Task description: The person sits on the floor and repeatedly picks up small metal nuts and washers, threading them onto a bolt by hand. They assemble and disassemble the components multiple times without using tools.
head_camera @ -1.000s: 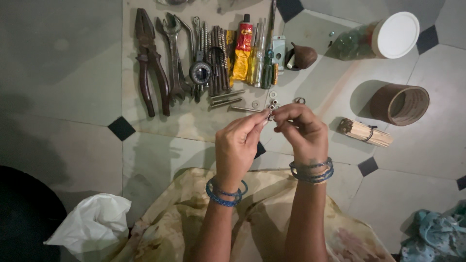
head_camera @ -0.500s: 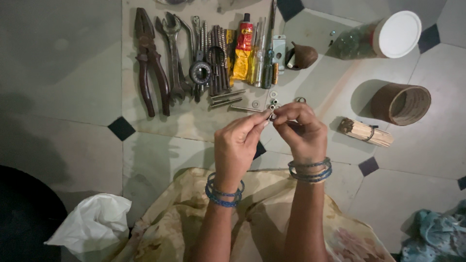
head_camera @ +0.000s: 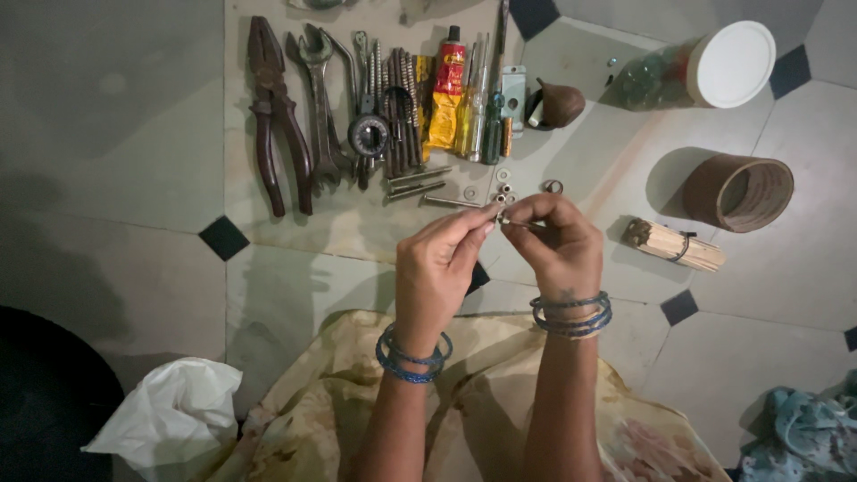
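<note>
Both the left hand [head_camera: 437, 268] and right hand [head_camera: 558, 245] pinch a small bolt [head_camera: 513, 220], seemingly threading a nut on, which next calls for steady twisting

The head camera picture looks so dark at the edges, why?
In the head view, light falls mainly on the middle, where the left hand and right hand pinch a small bolt; the floor tiles on the left fade into shadow, and the white lid glares slightly.

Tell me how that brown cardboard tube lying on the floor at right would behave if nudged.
The brown cardboard tube lies on its side with its open end showing, so it would probably roll. Its thin wall and hollow inside suggest it is light and might dent under a firm squeeze.
</note>
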